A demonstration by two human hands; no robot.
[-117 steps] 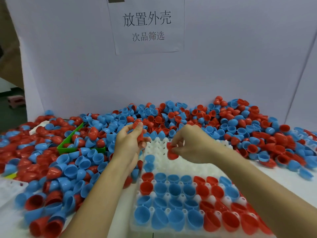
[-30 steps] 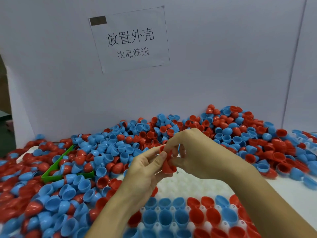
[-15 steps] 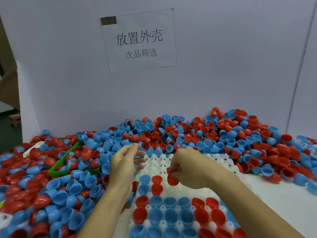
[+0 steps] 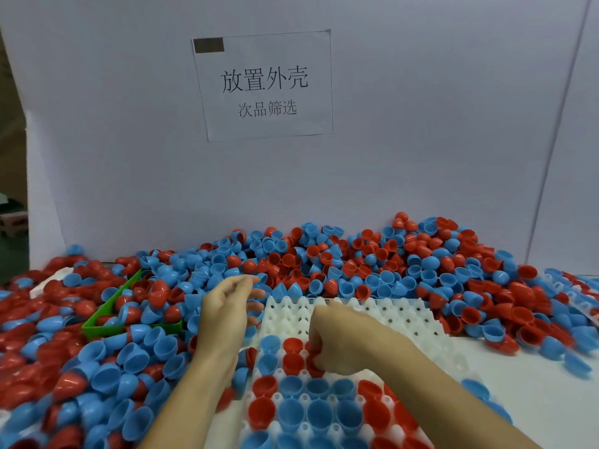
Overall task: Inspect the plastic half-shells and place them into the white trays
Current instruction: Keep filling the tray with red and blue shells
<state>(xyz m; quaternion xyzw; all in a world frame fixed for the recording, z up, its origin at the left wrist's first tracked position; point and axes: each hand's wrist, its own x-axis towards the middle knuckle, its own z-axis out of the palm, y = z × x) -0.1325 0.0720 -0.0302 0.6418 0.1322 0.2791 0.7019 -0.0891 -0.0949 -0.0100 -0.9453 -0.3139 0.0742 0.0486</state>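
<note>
White plastic tray (image 4: 382,314) lies on the bench (image 4: 534,393) in front of the person, its near rows filled with red and blue half-shells sitting mouth up, its far rows bare. Right hand (image 4: 337,345) is down on the tray at the edge of the filled rows, fingers curled; a red shell (image 4: 312,359) shows just under them, and I cannot tell for sure whether the fingers grip it or it sits in its cup. Left hand (image 4: 227,311) hovers at the tray's left edge over the loose heap, fingers relaxed and spread, holding nothing. Loose shells (image 4: 356,264), red and blue mixed, are piled around the tray on the left, back and right. Half buried in the heap on the left is a green bin (image 4: 107,319) with shells in it. Behind stands a white board with a paper sign (image 4: 264,85) in Chinese characters.
</note>
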